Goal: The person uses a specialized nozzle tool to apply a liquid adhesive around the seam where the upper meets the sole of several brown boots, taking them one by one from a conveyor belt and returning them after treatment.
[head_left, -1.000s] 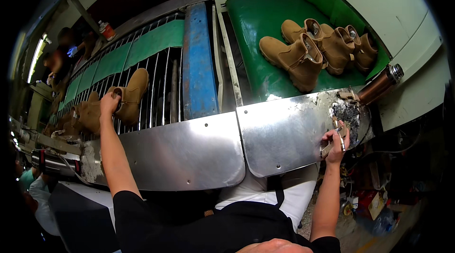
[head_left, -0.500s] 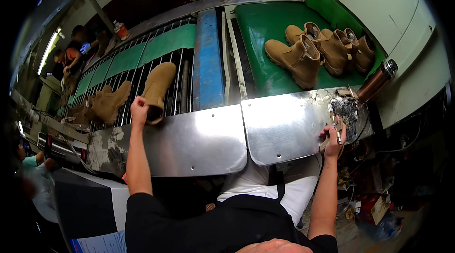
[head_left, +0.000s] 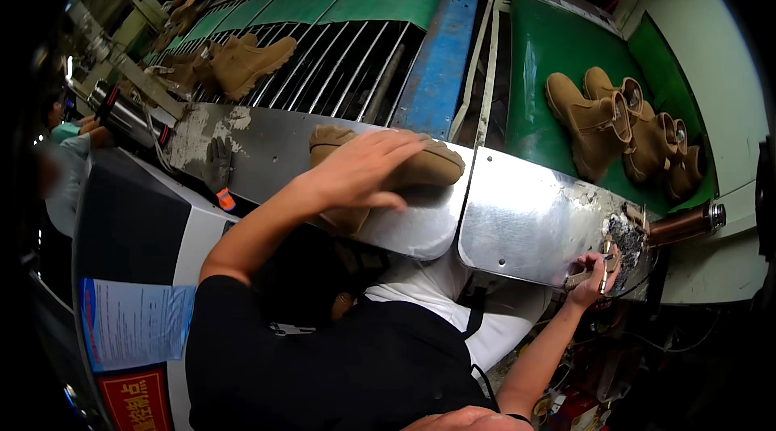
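A tan ankle boot (head_left: 432,166) lies on its side on the left metal plate (head_left: 404,231), its ridged sole toward the far side. Across its middle lies my left hand (head_left: 364,166), fingers stretched out and thumb apart, palm down on the boot. My right hand (head_left: 596,276) is closed around a small gun-shaped metal tool (head_left: 607,265) with a shiny, upright metal body. It is held over the near edge of the right metal plate (head_left: 525,213), beside a blackened, crusted patch (head_left: 626,237). The fingers hide part of the tool's grip.
Several tan boots (head_left: 594,128) stand on the green belt (head_left: 537,51) at right; more boots (head_left: 242,63) sit on the rod conveyor (head_left: 323,59) at left. A brown metal flask (head_left: 687,223) leans at the right edge. A grey glove (head_left: 218,164) lies at left. People work far left.
My left hand has brought the boot from the rod conveyor down onto the metal plate and laid it on its side. The view has turned. My right hand still holds the tool.
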`<state>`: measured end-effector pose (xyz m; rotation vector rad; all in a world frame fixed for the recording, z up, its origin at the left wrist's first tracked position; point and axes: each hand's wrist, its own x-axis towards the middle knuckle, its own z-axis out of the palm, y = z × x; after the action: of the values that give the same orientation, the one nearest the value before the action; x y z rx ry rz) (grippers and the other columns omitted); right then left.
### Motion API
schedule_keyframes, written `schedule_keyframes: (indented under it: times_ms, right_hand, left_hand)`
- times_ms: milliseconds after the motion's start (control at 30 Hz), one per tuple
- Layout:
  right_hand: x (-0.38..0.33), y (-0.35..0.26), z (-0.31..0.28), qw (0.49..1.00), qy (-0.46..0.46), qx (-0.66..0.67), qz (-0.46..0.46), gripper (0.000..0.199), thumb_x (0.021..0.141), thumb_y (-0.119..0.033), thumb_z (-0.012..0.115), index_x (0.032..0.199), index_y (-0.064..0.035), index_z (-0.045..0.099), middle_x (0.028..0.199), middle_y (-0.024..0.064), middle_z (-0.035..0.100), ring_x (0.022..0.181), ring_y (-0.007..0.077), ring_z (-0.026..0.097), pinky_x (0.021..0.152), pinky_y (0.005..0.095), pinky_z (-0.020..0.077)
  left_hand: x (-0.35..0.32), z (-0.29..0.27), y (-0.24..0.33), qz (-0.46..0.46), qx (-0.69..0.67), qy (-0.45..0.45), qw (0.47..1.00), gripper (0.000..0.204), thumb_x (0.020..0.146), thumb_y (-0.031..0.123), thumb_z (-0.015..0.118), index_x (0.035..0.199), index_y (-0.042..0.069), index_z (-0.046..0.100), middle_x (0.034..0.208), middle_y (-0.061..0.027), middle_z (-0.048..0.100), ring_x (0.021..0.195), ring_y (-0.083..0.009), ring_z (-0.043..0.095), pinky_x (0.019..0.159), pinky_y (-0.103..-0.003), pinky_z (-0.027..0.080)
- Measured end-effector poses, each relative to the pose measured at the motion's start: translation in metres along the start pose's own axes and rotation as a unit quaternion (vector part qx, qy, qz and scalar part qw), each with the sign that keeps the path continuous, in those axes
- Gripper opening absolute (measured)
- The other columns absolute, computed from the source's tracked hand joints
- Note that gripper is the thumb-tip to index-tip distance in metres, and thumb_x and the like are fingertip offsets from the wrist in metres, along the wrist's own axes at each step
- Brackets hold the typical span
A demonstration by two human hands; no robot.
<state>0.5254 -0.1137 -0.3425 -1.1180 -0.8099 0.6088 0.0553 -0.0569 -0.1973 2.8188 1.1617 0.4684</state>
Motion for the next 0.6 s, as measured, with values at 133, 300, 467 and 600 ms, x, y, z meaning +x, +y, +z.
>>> schedule_keyframes:
  times_ms: [133,300,467,600]
  right_hand:
    - [-0.001,-0.007,0.013,1.000,0.007,-0.009,0.001,0.052,0.086,-0.014,0.054,0.134,0.0050,0.043,0.079,0.0092,0.058,0.066,0.0167,0.055,0.063,0.0293,0.0491]
    - [-0.005,-0.016,0.019,0.998,0.022,0.037,0.034,0.048,0.085,-0.009,0.054,0.131,0.0026,0.045,0.078,0.0082,0.058,0.063,0.0160,0.055,0.057,0.0288,0.0480]
    - [-0.003,-0.008,0.009,0.999,0.043,0.029,-0.003,0.051,0.087,-0.009,0.053,0.133,0.0083,0.039,0.079,0.0087,0.059,0.067,0.0161,0.056,0.062,0.0288,0.0496]
    - [-0.003,-0.007,0.010,0.996,0.091,0.008,-0.004,0.051,0.087,-0.009,0.053,0.132,0.0104,0.039,0.079,0.0090,0.060,0.068,0.0168,0.057,0.067,0.0297,0.0503]
  left_hand:
    - [0.070,0.044,-0.005,0.010,0.196,-0.073,0.978,0.071,0.066,0.044,0.083,0.115,-0.001,0.056,0.116,-0.0168,0.060,0.109,-0.0338,0.057,0.095,-0.044,0.046]
    - [0.068,0.051,-0.010,-0.022,0.098,-0.115,0.988,0.060,0.068,0.047,0.080,0.104,0.004,0.060,0.095,-0.0117,0.061,0.090,-0.0318,0.063,0.079,-0.040,0.052]
    - [0.033,-0.030,0.025,-0.012,-0.069,0.061,0.996,0.064,0.057,0.026,0.091,0.111,0.008,0.062,0.103,-0.0109,0.064,0.092,-0.0291,0.066,0.080,-0.035,0.054]
    - [-0.002,-0.057,0.021,-0.077,-0.287,0.249,0.922,0.078,0.060,0.027,0.094,0.122,-0.001,0.057,0.112,-0.0120,0.064,0.100,-0.0218,0.065,0.089,-0.033,0.053]
